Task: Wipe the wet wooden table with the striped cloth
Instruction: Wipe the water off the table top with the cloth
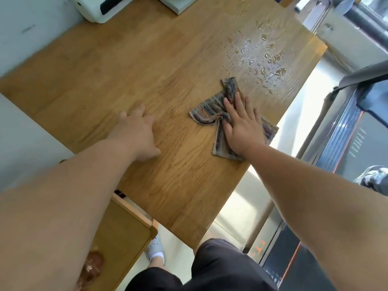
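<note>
Table: the wooden table (130,66) fills the middle of the view, and one of its corners points toward the person's legs.
Striped cloth: the striped cloth (206,111) lies crumpled and partly folded on the table, near the right edge, about halfway along this edge. One end of it sticks out toward the far right corner, and another end lies just beside the right edge.
Right hand: the right hand (241,127) lies palm down on top of the cloth. The fingers are straight and a little spread. They press the cloth onto the wood and do not curl around it.
Left hand: the left hand (136,133) is palm down on the bare wood, well apart from the cloth, toward the left edge. The fingers are stretched and spread, and they hold nothing. This hand looks a little blurred.
Water: many water drops (266,57) and a thin shiny film are on the wood between the cloth and the far right corner. The nearest drops are just beside the far end of the cloth.
Far edge: a white device (102,7) stands at the far left corner, and a pale grey flat object (182,3) is beside it.
Below the table: a lower wooden surface (123,238) with a brown lump (92,267) on it, and a foot in a white shoe (155,248).
</note>
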